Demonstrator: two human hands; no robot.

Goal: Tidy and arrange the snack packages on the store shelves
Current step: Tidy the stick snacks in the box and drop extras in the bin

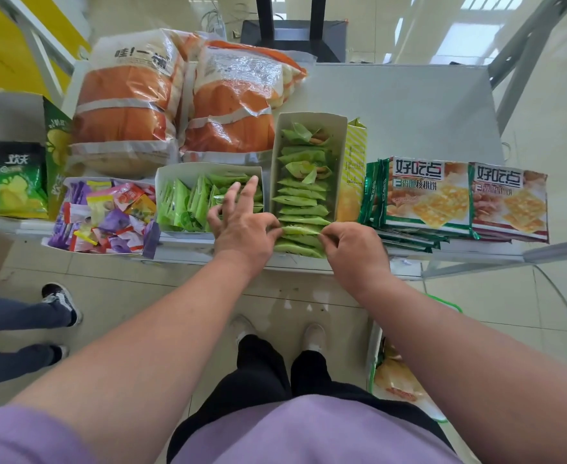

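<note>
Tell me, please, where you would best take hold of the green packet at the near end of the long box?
By its two pointed ends, one from each side. The green packet lies flat across the long box, overlapped by its neighbours, so only the tips are free. The left hand and right hand already pinch there.

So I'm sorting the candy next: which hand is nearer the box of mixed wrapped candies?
Left. The left hand is a little to the right of the candy box; the right hand lies farther right, pinching a green packet.
</note>
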